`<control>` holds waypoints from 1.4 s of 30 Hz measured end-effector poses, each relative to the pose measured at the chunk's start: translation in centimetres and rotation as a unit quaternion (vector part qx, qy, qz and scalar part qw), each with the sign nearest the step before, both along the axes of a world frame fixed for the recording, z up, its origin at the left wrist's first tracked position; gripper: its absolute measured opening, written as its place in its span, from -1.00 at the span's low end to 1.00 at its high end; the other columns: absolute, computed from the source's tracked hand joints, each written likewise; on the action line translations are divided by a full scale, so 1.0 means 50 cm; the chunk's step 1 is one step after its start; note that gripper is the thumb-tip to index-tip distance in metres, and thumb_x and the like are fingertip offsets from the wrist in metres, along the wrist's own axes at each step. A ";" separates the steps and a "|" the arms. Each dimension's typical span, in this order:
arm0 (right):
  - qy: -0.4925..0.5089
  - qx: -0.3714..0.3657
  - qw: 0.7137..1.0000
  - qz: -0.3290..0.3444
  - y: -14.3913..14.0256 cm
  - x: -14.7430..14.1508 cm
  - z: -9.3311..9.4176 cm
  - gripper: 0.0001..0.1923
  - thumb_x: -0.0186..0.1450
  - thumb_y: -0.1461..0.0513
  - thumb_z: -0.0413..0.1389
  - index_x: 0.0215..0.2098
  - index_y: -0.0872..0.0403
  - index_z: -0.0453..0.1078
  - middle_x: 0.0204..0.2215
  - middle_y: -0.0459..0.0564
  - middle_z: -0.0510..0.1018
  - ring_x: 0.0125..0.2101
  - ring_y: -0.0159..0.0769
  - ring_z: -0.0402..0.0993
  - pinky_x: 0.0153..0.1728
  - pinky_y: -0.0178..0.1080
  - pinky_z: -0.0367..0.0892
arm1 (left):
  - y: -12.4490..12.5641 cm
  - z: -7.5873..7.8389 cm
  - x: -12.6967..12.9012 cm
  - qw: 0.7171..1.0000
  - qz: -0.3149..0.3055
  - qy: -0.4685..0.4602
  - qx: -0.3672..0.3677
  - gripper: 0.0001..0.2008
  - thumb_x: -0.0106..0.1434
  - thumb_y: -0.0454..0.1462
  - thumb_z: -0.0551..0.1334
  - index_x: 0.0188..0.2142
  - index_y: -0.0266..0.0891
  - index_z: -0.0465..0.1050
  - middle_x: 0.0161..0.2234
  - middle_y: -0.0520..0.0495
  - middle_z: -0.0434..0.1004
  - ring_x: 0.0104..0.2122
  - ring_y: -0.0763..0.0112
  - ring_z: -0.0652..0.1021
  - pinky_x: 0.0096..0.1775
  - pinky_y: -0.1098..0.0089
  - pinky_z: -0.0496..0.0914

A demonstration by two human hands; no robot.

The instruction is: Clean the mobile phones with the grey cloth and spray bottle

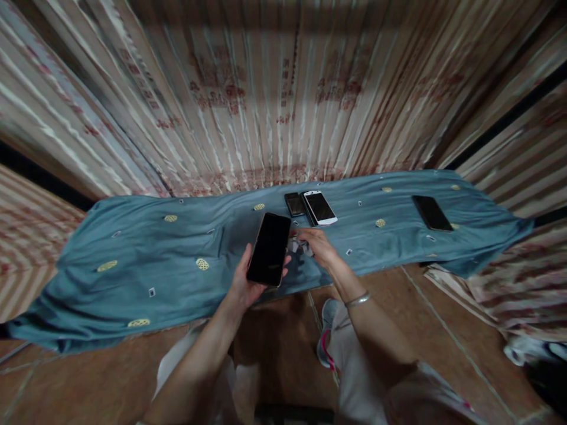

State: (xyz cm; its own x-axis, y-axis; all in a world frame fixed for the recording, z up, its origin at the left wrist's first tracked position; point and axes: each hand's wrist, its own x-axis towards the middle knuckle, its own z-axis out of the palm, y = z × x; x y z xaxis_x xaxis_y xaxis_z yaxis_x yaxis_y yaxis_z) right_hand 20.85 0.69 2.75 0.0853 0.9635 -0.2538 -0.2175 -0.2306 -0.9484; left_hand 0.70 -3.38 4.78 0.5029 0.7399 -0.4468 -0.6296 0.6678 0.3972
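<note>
My left hand (244,282) is wrapped around the lower part of a black smartphone (269,251), whose dark screen faces up towards me. Just right of the phone, my right hand (316,245) has its fingers closed on a crumpled pale grey cloth (301,245), close to the phone's right edge. Whether the cloth touches the phone I cannot tell. Beyond my right hand lie a white smartphone (321,208) and, against its left side, a small dark phone-like device (295,204).
A blue patterned cloth (177,254) covers the long narrow table before me. Another black phone (432,213) lies towards its right end. Striped floral curtains (266,88) hang behind and at both sides. Below are brown floor tiles (398,307) and a grey shoe (326,330).
</note>
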 end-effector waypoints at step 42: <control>-0.027 0.166 0.986 0.020 -0.020 0.024 0.030 -0.73 0.08 0.01 0.40 -0.28 -0.08 0.67 -0.27 -0.08 0.72 -0.21 -0.24 0.61 -0.09 -0.20 0.43 | -0.001 -0.010 0.031 0.996 0.031 0.076 -0.026 -0.40 0.49 -0.04 -0.05 0.32 -0.42 0.22 -0.18 -0.34 0.69 -0.27 0.09 0.71 -0.30 0.20 0.60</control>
